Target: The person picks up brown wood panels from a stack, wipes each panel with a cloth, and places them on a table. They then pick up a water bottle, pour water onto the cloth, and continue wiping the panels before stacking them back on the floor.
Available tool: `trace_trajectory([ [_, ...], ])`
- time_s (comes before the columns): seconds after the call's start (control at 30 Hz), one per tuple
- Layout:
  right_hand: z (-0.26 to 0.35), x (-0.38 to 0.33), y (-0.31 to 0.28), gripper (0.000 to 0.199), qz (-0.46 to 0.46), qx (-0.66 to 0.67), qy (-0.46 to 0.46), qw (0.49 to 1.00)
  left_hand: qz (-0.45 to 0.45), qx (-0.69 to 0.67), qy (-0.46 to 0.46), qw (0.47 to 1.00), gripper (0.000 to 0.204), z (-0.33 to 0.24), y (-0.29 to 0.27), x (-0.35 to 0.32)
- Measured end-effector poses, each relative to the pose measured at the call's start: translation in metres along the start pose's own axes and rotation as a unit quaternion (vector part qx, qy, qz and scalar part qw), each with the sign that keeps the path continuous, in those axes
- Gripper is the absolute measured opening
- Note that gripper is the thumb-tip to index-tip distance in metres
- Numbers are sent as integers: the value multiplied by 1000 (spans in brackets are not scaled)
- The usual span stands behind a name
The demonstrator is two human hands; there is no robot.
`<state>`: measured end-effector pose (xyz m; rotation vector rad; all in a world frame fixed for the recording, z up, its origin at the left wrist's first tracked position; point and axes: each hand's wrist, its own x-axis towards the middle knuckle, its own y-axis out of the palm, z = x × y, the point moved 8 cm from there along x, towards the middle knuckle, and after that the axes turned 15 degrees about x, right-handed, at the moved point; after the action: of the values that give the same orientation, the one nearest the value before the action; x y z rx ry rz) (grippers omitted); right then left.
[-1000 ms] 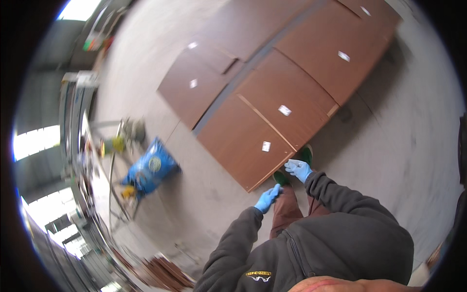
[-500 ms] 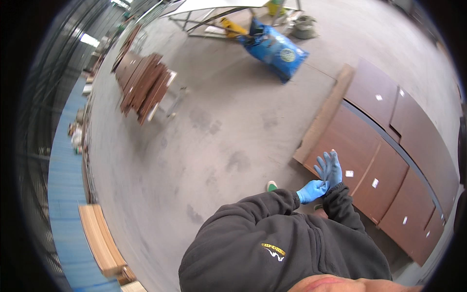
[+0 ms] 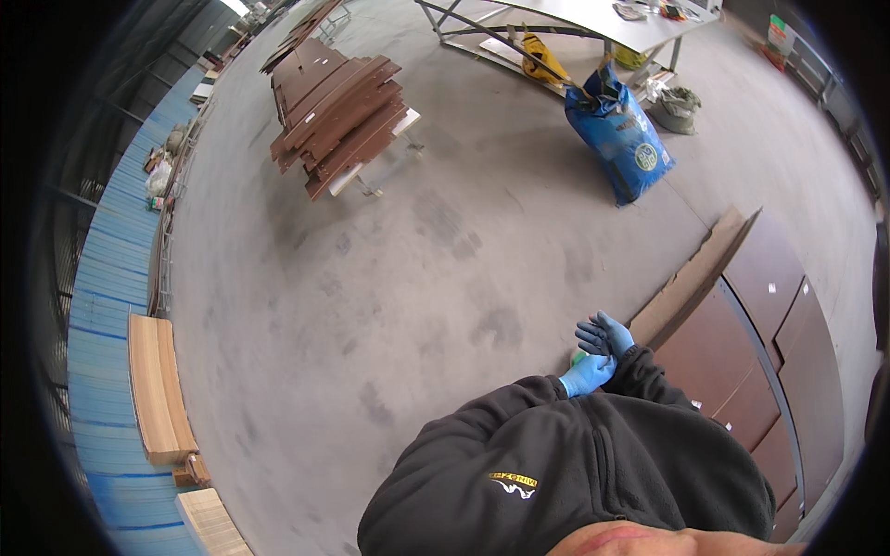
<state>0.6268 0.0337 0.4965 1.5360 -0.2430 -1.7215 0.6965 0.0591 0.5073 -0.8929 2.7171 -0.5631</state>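
Both of my hands wear blue gloves and meet in front of my dark jacket [image 3: 556, 463]. My left hand [image 3: 586, 376] is closed around the lower part of the glove on my right hand, near the wrist. My right hand [image 3: 610, 334] holds nothing, its fingers extended and somewhat apart, pointing to the left and slightly curled. The fingertips of my left hand are partly hidden behind my right wrist. Just beyond the hands, to the right, lie large brown panels [image 3: 714, 343] with small white labels and a strip of brown cardboard [image 3: 691, 278] along their edge.
A stack of brown boards [image 3: 338, 111] rests on a low wheeled support at the far left. At the back stand a blue sack [image 3: 616, 139], a grey-green sack [image 3: 677, 111] and a white-topped table [image 3: 593, 20]. Wood-coloured boards [image 3: 158, 389] lie along the left side.
The view has swung, so the panels sit farther right and lower, and more of the table shows. My left hand still grips the right glove; the right fingers now tilt more to the left.
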Motion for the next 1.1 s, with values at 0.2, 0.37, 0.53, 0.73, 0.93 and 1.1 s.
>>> trace_trajectory([
  [0.2, 36, 92, 94, 39, 160, 94, 132, 974, 16, 189, 39, 981, 20, 35, -79, 93],
  [0.37, 124, 180, 172, 28, 140, -16, 85, 986, -5, 30, -131, 991, 33, 37, -190, 184],
  [0.53, 197, 242, 233, 30, 75, -79, 73, 991, -53, 53, -118, 990, 33, 28, -280, 267],
  [0.73, 232, 327, 288, 39, 40, -130, 80, 987, 9, 108, -44, 993, 31, 86, -342, 345],
  [0.93, 319, 387, 353, 42, -25, -82, -32, 996, 84, 128, -28, 988, 40, 100, -429, 453],
  [1.1, 406, 376, 347, 55, -69, -346, -244, 903, 271, 52, -123, 953, 48, 75, -465, 512],
])
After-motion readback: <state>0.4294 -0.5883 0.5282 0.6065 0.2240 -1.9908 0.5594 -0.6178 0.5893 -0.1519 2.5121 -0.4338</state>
